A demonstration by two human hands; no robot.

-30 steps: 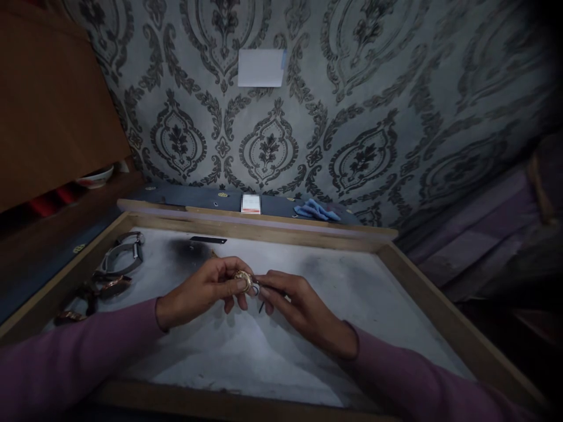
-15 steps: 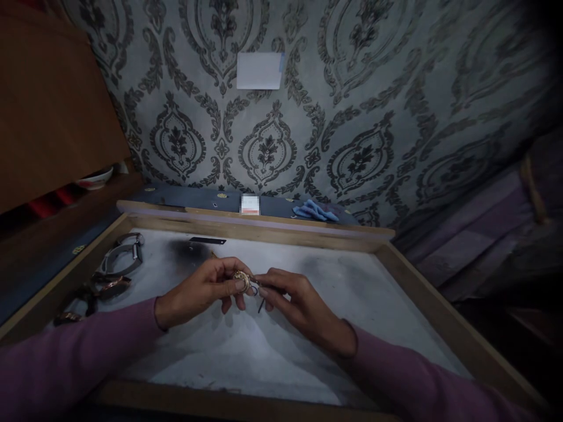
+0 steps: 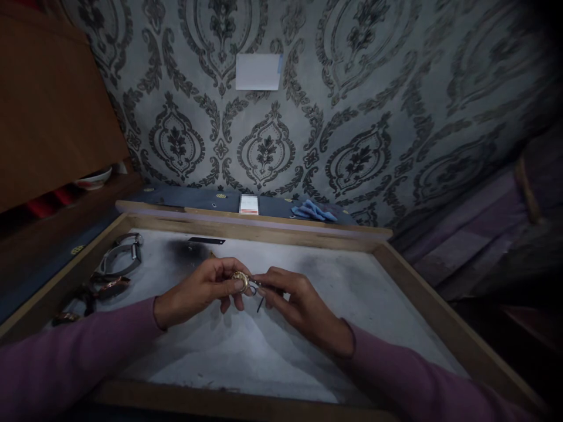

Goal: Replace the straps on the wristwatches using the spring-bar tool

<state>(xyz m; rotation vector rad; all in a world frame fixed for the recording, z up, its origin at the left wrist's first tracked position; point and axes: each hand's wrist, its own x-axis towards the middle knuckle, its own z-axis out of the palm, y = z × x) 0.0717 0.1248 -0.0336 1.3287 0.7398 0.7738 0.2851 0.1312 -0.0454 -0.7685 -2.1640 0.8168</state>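
Near the middle of the head view, my left hand (image 3: 206, 288) pinches a round gold watch part (image 3: 240, 281) between thumb and fingers. Just to its right, my right hand (image 3: 292, 296) is closed on a thin dark tool (image 3: 259, 303), whose lower end sticks out below the fingertips. The fingertips of both hands nearly meet at the right side of the gold part. A small dark loop (image 3: 252, 289) shows between them; what it belongs to is too small to tell. Both hands are above the white surface (image 3: 264, 363) of a wood-framed tray.
Several watches (image 3: 118, 258) lie along the tray's left side. A flat black strip (image 3: 206, 240) is near the back edge. Beyond the wooden rim (image 3: 352, 230) are a small white box (image 3: 249, 204) and a blue cloth (image 3: 314, 210). A wooden cabinet (image 3: 57, 105) stands at left.
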